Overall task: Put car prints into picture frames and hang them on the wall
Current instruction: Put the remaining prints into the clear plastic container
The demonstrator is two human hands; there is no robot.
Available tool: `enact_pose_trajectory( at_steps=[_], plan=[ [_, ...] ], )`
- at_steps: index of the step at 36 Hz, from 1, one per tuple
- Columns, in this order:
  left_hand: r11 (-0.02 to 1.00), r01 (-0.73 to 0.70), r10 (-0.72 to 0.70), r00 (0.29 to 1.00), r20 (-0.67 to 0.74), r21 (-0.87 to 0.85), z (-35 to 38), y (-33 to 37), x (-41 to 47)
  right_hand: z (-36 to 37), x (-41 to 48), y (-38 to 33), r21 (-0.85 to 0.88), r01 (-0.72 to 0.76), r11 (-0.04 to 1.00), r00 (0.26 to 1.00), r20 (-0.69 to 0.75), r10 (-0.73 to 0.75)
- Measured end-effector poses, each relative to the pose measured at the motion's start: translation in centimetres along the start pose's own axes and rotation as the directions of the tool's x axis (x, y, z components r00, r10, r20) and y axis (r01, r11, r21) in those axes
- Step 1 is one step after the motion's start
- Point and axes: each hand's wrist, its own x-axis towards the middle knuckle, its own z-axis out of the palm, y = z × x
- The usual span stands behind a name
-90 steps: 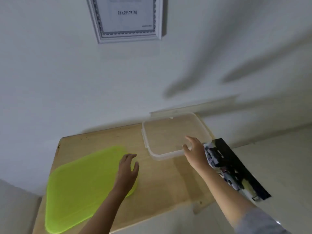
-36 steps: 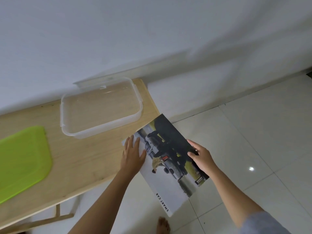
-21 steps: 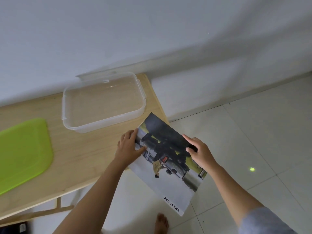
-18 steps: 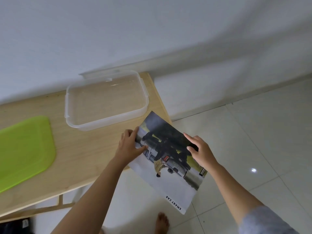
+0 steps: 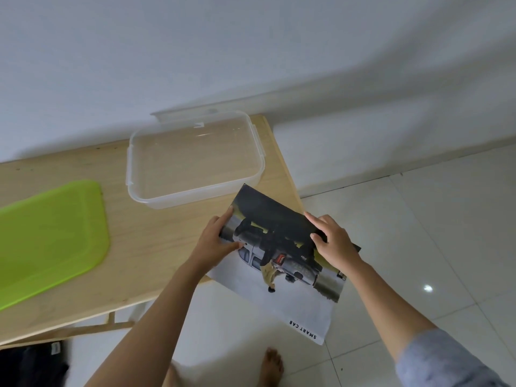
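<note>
**Print held at the table corner, both hands on its far end**

Print [image 5: 282,263] lying diagonally, long axis from far-left down to near-right; far end over the corner of the table [image 5: 145,247], near end with the "SMART CAB" caption hanging out over the floor [image 5: 418,219]. Left hand [image 5: 216,243] at the left long edge: thumb on the printed face, fingers curled along and under the edge, pinching the sheet. Right hand [image 5: 333,241] at the opposite long edge, fingers pressed together and laid flat over the dark part of the picture; whether the thumb sits beneath, cannot tell. Both grips near the far half, so most of the sheet extends toward the body, unsupported and free to sag. Hands roughly level across the short axis, neither clearly nearer the middle. Clear box [image 5: 195,160] just beyond the print's far corner, apart from it; green lid [image 5: 50,236] well to the left. No frame in view. Probable step in hand: lifting the print clear of the table, ahead of framing. Likely risk: creasing at the pinch.
</note>
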Motion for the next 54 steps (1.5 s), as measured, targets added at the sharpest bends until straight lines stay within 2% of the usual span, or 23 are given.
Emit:
enact_pose_trajectory(
  at_steps=[7,11,14,19,24,27,32,37,47,54],
  plan=[
    [0.996,0.083,-0.087,0.991,-0.106,-0.035,-1.2,-1.9,-1.6,0.8,1.1,-1.4,-0.138,0.026,0.99,0.997,-0.073,-0.037],
    [0.988,0.109,-0.126,0.978,-0.168,-0.11,-1.4,-2.7,-2.9,1.1,0.2,-1.3,-0.19,0.02,0.981,0.982,-0.182,-0.056],
    [0.985,0.109,-0.135,0.969,-0.207,-0.13,-1.2,-3.0,-3.8,1.3,-1.1,-1.2,-0.107,-0.072,0.992,0.979,-0.199,0.05],
    [0.986,0.093,-0.125,0.962,-0.244,-0.139,-0.9,-3.3,-4.7,2.0,-3.0,-1.7,0.116,-0.263,0.958,0.952,-0.129,0.277],
    [0.986,0.085,-0.12,0.96,-0.253,-0.145,-0.7,-3.4,-5.2,2.4,-4.2,-2.2,0.321,-0.31,0.895,0.933,-0.079,0.351],
    [0.979,0.075,-0.122,0.96,-0.254,-0.189,-1.0,-3.5,-5.5,2.4,-4.8,-2.6,0.386,-0.299,0.873,0.929,-0.09,0.358],
    [0.919,0.088,-0.163,0.973,-0.165,-0.385,-1.6,-2.9,-6.6,2.5,-5.5,-2.9,0.432,-0.277,0.858,0.935,-0.084,0.344],
    [0.871,0.07,-0.173,0.97,-0.17,-0.486,-1.5,-2.5,-7.3,2.5,-6.0,-3.2,0.487,-0.285,0.826,0.926,-0.084,0.369],
    [0.789,-0.024,-0.147,0.963,-0.227,-0.614,-3.3,-0.6,-7.3,0.5,-5.4,-5.0,0.565,-0.161,0.809,0.941,-0.158,0.298],
    [0.761,-0.101,-0.112,0.953,-0.283,-0.64,-6.8,2.3,-6.4,-2.7,-2.6,-8.2,0.612,-0.048,0.789,0.949,-0.22,0.228]
  ],
)
